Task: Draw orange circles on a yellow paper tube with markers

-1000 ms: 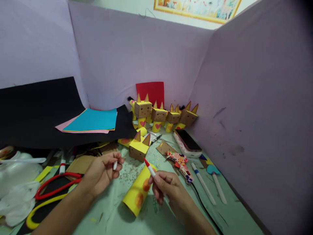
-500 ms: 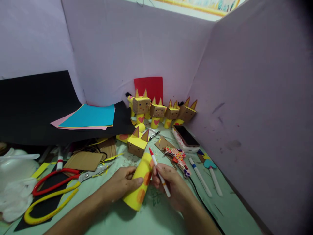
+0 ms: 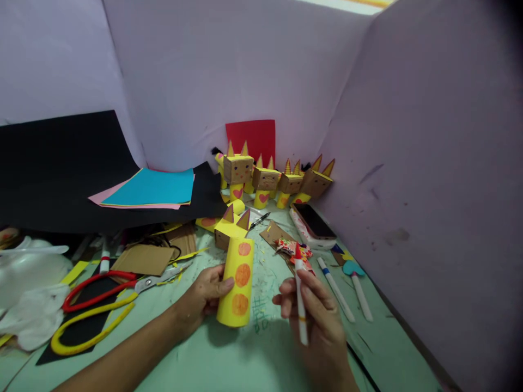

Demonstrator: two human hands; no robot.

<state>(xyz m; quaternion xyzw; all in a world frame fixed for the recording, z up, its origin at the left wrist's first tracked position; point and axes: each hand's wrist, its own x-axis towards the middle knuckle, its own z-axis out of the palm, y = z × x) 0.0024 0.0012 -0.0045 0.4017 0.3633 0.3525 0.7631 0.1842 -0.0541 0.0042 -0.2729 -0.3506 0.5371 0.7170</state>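
My left hand (image 3: 208, 294) grips a yellow paper tube (image 3: 229, 283) from its left side, thumb across the front. Three orange spots run down the tube, which is nearly upright with a slight tilt. In my right hand (image 3: 316, 310) is a white marker (image 3: 301, 305) with a red tip pointing up, held apart from the tube. Just behind the tube sits a cardboard box head (image 3: 232, 224) with a yellow top and two pointed ears. Farther back stand several finished-looking cardboard animal figures (image 3: 238, 170) with yellow tube legs.
Scissors (image 3: 134, 283) with red and yellow handles lie at left, near cardboard scraps (image 3: 145, 258). Blue paper (image 3: 153, 188) rests on black sheets. At right are a phone (image 3: 314, 220), a patterned glue gun (image 3: 288, 247), a blue-banded marker (image 3: 335, 289) and a blue-topped stick (image 3: 360, 294).
My right hand with the marker has moved right, away from the tube. My left hand has turned the tube more upright, so its row of orange spots faces me.
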